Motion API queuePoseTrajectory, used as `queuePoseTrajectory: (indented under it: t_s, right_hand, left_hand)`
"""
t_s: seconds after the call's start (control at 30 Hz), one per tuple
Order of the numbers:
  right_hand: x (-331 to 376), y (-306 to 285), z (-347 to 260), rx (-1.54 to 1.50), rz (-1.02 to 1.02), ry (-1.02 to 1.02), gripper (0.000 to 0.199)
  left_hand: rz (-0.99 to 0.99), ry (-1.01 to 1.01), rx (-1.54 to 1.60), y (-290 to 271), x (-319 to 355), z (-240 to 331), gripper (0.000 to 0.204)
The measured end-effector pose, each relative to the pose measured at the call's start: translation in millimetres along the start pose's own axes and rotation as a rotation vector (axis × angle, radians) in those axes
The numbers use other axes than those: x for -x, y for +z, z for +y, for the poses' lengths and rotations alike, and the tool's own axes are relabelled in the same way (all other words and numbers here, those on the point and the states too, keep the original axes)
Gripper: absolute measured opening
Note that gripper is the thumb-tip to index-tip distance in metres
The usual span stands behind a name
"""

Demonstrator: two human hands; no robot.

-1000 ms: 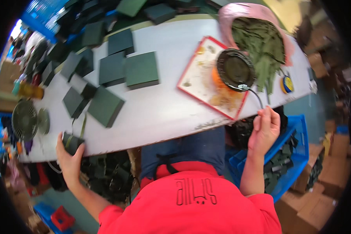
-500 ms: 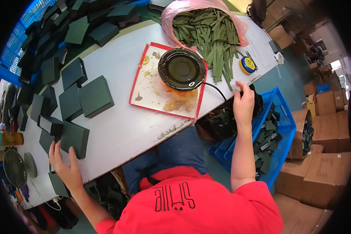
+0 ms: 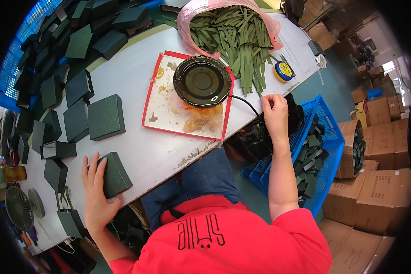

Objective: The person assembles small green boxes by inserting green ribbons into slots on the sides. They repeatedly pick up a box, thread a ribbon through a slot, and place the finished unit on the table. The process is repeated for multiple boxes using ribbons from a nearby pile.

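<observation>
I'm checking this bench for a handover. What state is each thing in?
Left hand: spread, fingers at a dark green rectangular box
Right hand: fingers curled, grip unclear
Pink translucent plastic bag: open, green ribbon-like strips spilling out
Black round pan: uncovered, glossy inside
Blue plastic crate: open, holding dark green pieces
Round green fan: can't tell if running

Bright indoor light | glossy dark dish (image 3: 202, 82) catches a glint | edges bent (fisheye), corners black
</observation>
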State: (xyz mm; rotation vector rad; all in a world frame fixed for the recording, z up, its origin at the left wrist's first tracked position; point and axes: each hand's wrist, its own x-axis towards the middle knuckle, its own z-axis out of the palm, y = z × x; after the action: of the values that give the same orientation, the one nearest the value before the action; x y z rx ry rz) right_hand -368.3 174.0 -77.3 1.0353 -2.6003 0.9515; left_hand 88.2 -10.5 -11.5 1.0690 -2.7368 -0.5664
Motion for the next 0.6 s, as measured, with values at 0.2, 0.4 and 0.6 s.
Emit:
queuePoseTrajectory:
  t_s: [0.2, 0.4, 0.6]
  right_hand:
    - [0, -4, -12, -0.249, 0.05, 0.171, 0.019]
    - [-17, 5, -13, -0.055, 0.082, 0.03, 0.023]
    - [-30, 14, -7, 0.085, -0.038, 0.136, 0.031]
  left_hand:
    - [0.032, 0.007, 0.121, -8, -4, -10, 0.047]
    - [0.235, -0.165, 0.181, 16, -17, 1, 0.054]
    - [0.303, -0.16, -0.094, 36, -31, 13, 0.091]
